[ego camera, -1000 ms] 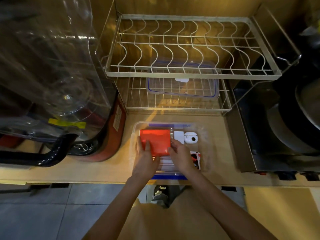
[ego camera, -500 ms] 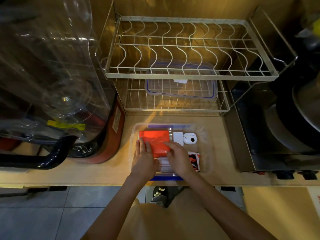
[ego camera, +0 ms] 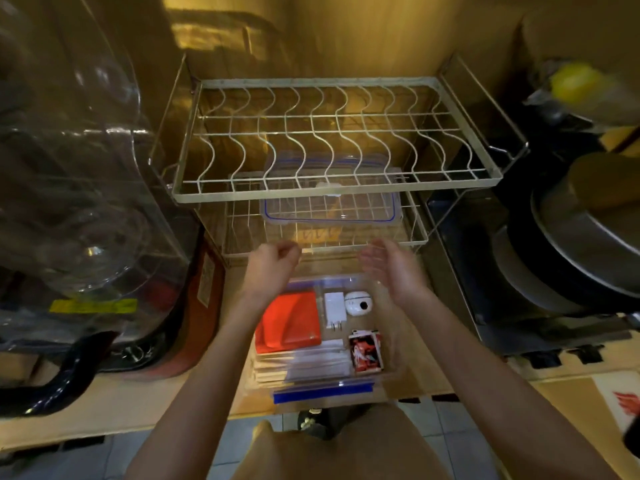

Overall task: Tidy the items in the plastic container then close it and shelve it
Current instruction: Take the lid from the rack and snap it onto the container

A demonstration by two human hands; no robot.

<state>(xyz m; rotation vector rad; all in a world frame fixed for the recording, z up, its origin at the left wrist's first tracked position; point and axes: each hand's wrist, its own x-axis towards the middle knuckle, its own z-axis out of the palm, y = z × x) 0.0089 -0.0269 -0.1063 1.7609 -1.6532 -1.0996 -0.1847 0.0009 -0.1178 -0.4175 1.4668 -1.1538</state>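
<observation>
A pale wooden counter [ego camera: 145,403] runs left to right under dim yellow light, with grey floor tiles [ego camera: 86,459] showing beyond its near edge. On it, near the front, sits the clear plastic container [ego camera: 391,344], open, with a blue clip [ego camera: 323,393] along its near rim. Inside lie a red flat case [ego camera: 291,322] at the left, a white charger plug [ego camera: 335,308] and a small round white device [ego camera: 359,303] at the far right, a red printed packet [ego camera: 366,351] at the near right, and pale flat wrappers [ego camera: 311,365] along the near side. Behind it stands a two-tier wire dish rack [ego camera: 332,192]; the container's blue-edged lid [ego camera: 332,211] lies on the lower tier, partly screened by the upper wires. Both hands hover above the container's far end, holding nothing: the left hand [ego camera: 273,266] with fingers curled in, the right hand [ego camera: 394,266] spread, palm turned inward. A large clear plastic appliance [ego camera: 69,168] fills the left, blurred by glare. Dark stacked metal pans [ego camera: 581,244] at the right are cut off by the frame, and a yellow object [ego camera: 575,83] above them is too blurred to name.
</observation>
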